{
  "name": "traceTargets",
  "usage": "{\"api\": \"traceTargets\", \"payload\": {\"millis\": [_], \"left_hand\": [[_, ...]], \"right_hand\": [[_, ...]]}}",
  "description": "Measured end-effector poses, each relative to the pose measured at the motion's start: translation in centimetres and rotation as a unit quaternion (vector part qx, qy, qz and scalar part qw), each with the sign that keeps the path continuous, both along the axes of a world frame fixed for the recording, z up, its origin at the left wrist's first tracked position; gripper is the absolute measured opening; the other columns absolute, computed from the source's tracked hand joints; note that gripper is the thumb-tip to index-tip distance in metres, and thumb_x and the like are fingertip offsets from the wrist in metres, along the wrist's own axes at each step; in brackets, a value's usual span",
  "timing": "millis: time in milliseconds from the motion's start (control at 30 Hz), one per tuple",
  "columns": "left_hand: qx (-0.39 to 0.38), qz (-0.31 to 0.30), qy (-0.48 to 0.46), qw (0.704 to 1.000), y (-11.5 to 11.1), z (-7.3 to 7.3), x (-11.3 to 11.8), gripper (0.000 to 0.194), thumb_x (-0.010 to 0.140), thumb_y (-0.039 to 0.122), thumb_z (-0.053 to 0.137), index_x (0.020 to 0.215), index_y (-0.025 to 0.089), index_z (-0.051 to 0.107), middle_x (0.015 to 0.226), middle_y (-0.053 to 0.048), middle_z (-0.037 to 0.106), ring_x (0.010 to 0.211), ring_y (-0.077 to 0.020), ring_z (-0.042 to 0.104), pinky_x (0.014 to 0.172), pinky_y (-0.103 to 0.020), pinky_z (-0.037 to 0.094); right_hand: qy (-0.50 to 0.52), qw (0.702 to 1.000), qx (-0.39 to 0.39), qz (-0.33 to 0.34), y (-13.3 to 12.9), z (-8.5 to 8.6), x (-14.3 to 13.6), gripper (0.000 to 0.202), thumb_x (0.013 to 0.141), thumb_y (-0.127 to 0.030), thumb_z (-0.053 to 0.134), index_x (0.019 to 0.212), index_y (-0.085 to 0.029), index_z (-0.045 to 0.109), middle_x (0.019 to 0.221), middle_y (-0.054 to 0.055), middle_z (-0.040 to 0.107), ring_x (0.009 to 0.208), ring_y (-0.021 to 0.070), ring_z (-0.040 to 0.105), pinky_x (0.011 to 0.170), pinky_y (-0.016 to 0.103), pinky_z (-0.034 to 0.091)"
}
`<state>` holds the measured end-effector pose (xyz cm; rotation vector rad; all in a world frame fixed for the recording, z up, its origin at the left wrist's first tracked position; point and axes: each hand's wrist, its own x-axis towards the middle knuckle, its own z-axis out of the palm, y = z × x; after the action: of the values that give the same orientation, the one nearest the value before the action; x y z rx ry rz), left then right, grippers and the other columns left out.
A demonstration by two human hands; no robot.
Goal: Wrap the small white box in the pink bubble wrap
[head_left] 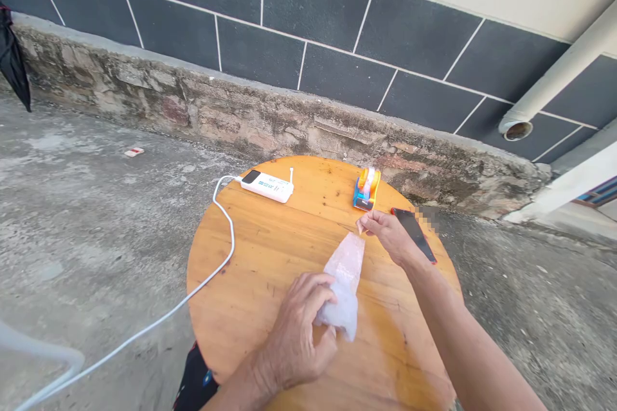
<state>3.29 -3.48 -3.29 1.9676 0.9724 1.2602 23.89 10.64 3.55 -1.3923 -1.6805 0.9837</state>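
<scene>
Outdoors, wooden table on concrete

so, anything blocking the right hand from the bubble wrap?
Nothing visible: the right hand is by the far end of the bubble wrap, and the left hand holds its near part. The tape dispenser stands beyond.

The bubble wrap, translucent and whitish with a faint pink cast, lies right of the frame's centre, in the lower half. Its flat, dimpled far end slants toward the upper right; the nearer part is cloudier and bunched into a small bundle, one corner pointing toward the bottom. Just above the far end, a tiny pale strip is too small to identify.
</scene>
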Motion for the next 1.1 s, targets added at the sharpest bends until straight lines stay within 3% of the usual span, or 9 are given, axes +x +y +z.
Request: {"api": "traceTargets", "payload": {"millis": [367,567,733,800,900,1000,1100], "left_hand": [[-0.003,0.004,-0.008,1.0,0.1,-0.1,0.1,0.038,0.058,0.006,0.051,0.093,0.021,0.052,0.109,-0.008,0.054,0.099,-0.025,0.052,0.086,-0.039,0.042],[-0.046,0.004,-0.06,0.997,0.2,0.3,-0.3,0.032,0.067,0.013,0.054,0.098,0.02,0.056,0.115,-0.01,0.055,0.107,-0.0265,0.053,0.09,-0.039,0.044],[-0.123,0.095,-0.09,0.984,0.9,1.5,-1.0,0.018,0.082,0.021,0.048,0.096,0.022,0.06,0.11,-0.007,0.062,0.103,-0.0222,0.058,0.086,-0.034,0.048],[-0.15,0.133,-0.035,0.979,2.0,2.2,-1.2,0.02,0.081,0.019,0.049,0.097,0.021,0.061,0.107,-0.006,0.064,0.098,-0.0216,0.06,0.079,-0.032,0.05],[-0.191,0.155,0.056,0.968,4.7,3.1,-0.8,0.027,0.081,0.016,0.046,0.102,0.019,0.063,0.105,-0.006,0.067,0.095,-0.0202,0.062,0.081,-0.032,0.048],[-0.21,0.148,0.078,0.963,8.1,3.3,0.4,0.029,0.08,0.017,0.05,0.105,0.016,0.064,0.103,-0.008,0.069,0.091,-0.0197,0.064,0.077,-0.029,0.049],[-0.234,0.126,0.098,0.959,10.9,2.9,2.0,0.019,0.077,0.019,0.06,0.094,0.015,0.068,0.096,-0.008,0.071,0.089,-0.0198,0.065,0.072,-0.026,0.049]], "right_hand": [[-0.002,0.999,0.015,-0.035,1.0,-1.5,0.1,0.027,0.075,-0.043,0.055,0.065,-0.018,0.059,0.07,0.004,0.065,0.068,0.0169,0.057,0.066,0.031,0.042],[-0.039,0.994,0.06,-0.078,0.0,-0.7,0.1,0.027,0.078,-0.046,0.051,0.072,-0.02,0.053,0.071,0.002,0.061,0.064,0.0154,0.057,0.061,0.029,0.042],[-0.151,0.984,0.077,-0.058,-2.3,0.5,-0.9,0.029,0.08,-0.046,0.051,0.064,-0.021,0.05,0.052,-0.003,0.049,0.05,0.0131,0.046,0.05,0.026,0.033],[-0.208,0.973,0.082,-0.056,-2.9,0.9,-1.5,0.03,0.079,-0.046,0.053,0.061,-0.021,0.05,0.052,-0.002,0.051,0.05,0.0138,0.046,0.049,0.027,0.03],[-0.297,0.949,0.086,-0.059,-3.4,1.1,-2.6,0.029,0.076,-0.043,0.059,0.058,-0.021,0.052,0.057,0.001,0.057,0.054,0.0162,0.05,0.052,0.028,0.029],[-0.373,0.922,0.087,-0.064,-3.4,0.9,-3.8,0.023,0.073,-0.039,0.061,0.06,-0.021,0.057,0.061,0.005,0.063,0.061,0.0204,0.055,0.056,0.029,0.029],[-0.427,0.898,0.082,-0.067,-3.4,0.5,-4.4,0.014,0.072,-0.032,0.062,0.066,-0.019,0.062,0.065,0.009,0.066,0.068,0.0243,0.06,0.058,0.029,0.03]]}}
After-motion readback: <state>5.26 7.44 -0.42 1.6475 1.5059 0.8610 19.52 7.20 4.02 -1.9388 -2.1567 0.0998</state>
